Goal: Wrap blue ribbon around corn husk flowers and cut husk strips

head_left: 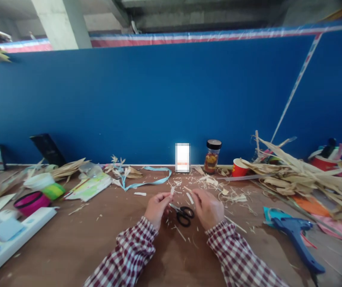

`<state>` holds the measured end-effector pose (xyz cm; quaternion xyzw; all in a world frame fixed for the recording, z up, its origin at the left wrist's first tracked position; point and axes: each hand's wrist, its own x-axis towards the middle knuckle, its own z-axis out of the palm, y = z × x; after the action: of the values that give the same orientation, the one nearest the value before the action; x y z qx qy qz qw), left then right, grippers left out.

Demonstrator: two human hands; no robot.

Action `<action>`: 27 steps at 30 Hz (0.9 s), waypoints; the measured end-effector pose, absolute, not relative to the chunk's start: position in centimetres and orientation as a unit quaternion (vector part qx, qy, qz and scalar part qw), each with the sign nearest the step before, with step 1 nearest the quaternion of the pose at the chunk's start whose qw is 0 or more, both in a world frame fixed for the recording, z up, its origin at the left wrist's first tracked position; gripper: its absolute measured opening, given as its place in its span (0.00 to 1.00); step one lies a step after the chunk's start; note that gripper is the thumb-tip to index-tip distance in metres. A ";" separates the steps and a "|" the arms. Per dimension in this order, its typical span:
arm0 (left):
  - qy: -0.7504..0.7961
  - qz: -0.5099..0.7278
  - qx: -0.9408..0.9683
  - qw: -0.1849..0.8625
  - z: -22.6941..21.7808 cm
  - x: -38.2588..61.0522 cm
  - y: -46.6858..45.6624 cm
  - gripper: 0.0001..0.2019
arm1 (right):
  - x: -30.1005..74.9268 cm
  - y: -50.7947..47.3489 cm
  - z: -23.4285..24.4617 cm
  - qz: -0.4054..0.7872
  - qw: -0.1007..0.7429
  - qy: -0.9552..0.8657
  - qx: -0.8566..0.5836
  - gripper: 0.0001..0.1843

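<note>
My left hand [158,208] is closed in a pinch on a small pale piece of husk [172,190], which sticks up from the fingertips. A short way to the right, my right hand [209,208] is also closed, its fingertips together round a thin straw-coloured strip [186,188]. The two hands are apart. Between and below them a pair of black-handled scissors [184,216] lies on the table, blades toward my left hand. Small pale clippings [185,235] are scattered around the scissors. A white strip [190,198] lies near my right fingertips.
A glowing, blurred-out screen [182,157], a black-lidded jar [212,156] and a red cup [239,167] stand along the blue partition [171,95]. Dried husks [305,179] and a blue glue gun [299,239] lie at right. A white power strip [36,225] and blue ribbon [151,183] lie left.
</note>
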<state>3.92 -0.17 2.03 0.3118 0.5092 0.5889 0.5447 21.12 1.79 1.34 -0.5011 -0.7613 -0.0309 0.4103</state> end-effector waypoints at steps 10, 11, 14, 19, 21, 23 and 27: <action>0.466 0.580 0.222 0.630 1.4 4.4 -0.5 0.11 | 20.2 0.9 2.0 0.031 0.451 -0.766 -0.458 0.11; 0.467 0.581 0.223 0.628 1.1 4.5 -0.5 0.11 | 20.1 0.6 2.2 0.041 0.456 -0.767 -0.450 0.11; 0.461 0.586 0.250 0.617 0.6 4.7 -0.6 0.11 | 19.6 0.0 2.5 0.070 0.450 -0.778 -0.433 0.12; 0.449 0.570 0.386 0.570 -0.1 5.0 -0.9 0.11 | 19.4 0.0 1.8 0.129 0.422 -0.772 -0.458 0.12; 0.457 0.558 0.416 0.553 -0.2 5.1 -1.1 0.11 | 19.4 0.2 1.6 0.151 0.417 -0.765 -0.467 0.16; 0.468 0.549 0.424 0.547 -0.3 5.1 -1.2 0.10 | 19.4 0.3 1.7 0.171 0.405 -0.774 -0.456 0.12; 0.480 0.538 0.412 0.557 -0.2 5.0 -1.4 0.11 | 19.4 0.2 2.2 0.197 0.401 -0.793 -0.413 0.09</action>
<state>5.04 -1.45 -0.17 0.4118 0.4803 0.5377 0.5574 19.37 0.20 2.23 -0.4133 -0.7935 0.1973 0.4008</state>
